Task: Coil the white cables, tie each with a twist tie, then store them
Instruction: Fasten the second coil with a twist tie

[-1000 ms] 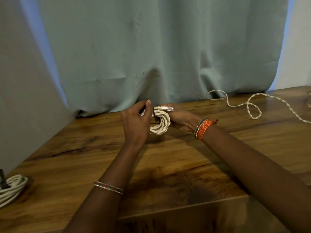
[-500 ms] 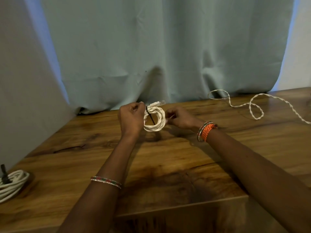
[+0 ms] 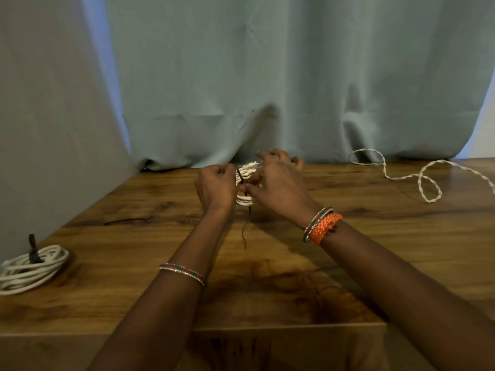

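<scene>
Both hands meet over the far middle of the wooden table [image 3: 267,290]; the left hand [image 3: 215,187] is curled round the left edge of a small white cable coil [image 3: 245,200], gripping it upright between the two hands; the right hand [image 3: 278,184] pinches a dark twist tie [image 3: 244,231] with thumb and forefinger where it crosses the coil, its other fingers spread loosely above; the coil's white plug [image 3: 249,165] sticks out at the top toward the far side.

What matters for the coming move, as I judge it, is how the tie lies against the coil: it runs near-to-far across the bundled turns, and its free tail hangs down from the coil toward the near side, just off the tabletop; the right hand is the one on it, so the twisting likely falls to that hand while the left steadies the coil; whether the tie has gone fully round the bundle I cannot tell, since the hands hide the back of it.

Well apart at the near left edge lies another coiled white cable [image 3: 32,271], already bound with a dark tie [image 3: 33,253]; at the far right a loose braided white cable [image 3: 426,183] wanders across the wood, not yet coiled; a pale green curtain [image 3: 267,76] hangs behind the table.
</scene>
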